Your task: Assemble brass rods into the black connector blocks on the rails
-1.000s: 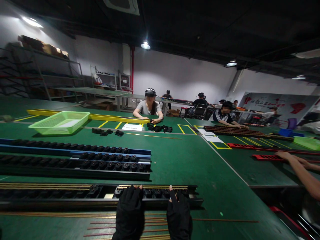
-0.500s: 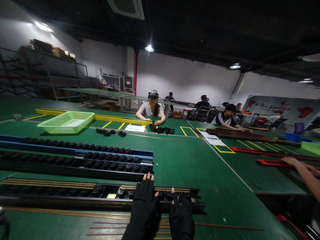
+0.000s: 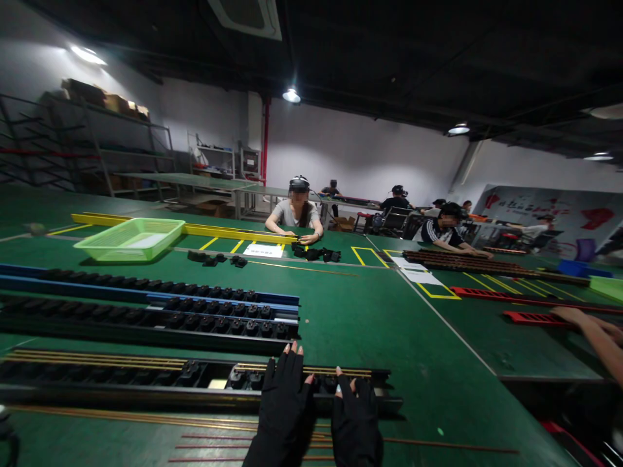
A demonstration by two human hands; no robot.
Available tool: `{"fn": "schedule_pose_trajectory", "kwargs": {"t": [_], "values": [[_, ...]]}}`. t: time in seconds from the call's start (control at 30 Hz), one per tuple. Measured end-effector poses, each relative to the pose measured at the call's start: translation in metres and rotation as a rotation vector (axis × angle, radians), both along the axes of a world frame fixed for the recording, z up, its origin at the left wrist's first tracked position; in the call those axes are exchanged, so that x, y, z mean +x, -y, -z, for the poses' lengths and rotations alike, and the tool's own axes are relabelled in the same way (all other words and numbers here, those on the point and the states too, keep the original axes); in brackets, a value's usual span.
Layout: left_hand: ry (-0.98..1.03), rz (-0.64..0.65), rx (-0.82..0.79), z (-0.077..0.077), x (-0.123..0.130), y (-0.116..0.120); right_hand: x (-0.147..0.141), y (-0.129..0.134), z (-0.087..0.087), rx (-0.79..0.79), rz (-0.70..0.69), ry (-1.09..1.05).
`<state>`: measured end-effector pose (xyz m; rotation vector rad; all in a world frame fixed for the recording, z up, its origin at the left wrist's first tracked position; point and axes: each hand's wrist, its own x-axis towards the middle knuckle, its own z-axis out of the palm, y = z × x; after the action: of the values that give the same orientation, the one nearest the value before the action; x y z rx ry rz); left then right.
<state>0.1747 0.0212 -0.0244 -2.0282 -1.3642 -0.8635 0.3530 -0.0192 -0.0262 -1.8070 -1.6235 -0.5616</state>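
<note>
Got left fingers (image 3: pixel 293 348) spread loosely, can't tell about any pinch in the right fingers (image 3: pixel 339 371). Go easy nudging the brass rods (image 3: pixel 253 368) straight in the black channel rail (image 3: pixel 228 398) under both.

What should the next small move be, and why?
Probably press the thin golden rods down with the gloved right hand: they lie along black blocks, its fingertips are at them, and the gloved left hand reaches across the long black rail.

- Assembly workshop
- Long green worktop (image 3: pixel 350 311) with yellow markings (image 3: pixel 357 256), carrying rails (image 3: pixel 146 394) packed with black parts (image 3: pixel 221 324)
- Several people (image 3: pixel 294 213) at work
- Metal shelving (image 3: pixel 131 154) stacked with boxes (image 3: pixel 85 93)
- Hanging lamps (image 3: pixel 291 96), dark ceiling (image 3: pixel 389 39)
</note>
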Motion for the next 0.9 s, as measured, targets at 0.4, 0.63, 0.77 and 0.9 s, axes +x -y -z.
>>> {"fn": "schedule_pose_trajectory", "kwargs": {"t": [0.4,0.63,0.77,0.9], "values": [[0.033,-0.011,0.037,0.013,0.001,-0.010,-0.055,-0.098,-0.045,-0.232,-0.001,-0.055],[0.043,-0.016,0.069,0.015,0.002,-0.013,-0.059,-0.106,-0.035,-0.448,0.013,-0.033],[0.049,0.035,0.014,0.013,-0.001,-0.019,-0.058,-0.104,-0.034,-0.461,-0.011,0.014],[0.095,0.059,-0.301,-0.030,0.003,-0.028,-0.058,-0.100,-0.036,-0.424,-0.021,0.035]]}}
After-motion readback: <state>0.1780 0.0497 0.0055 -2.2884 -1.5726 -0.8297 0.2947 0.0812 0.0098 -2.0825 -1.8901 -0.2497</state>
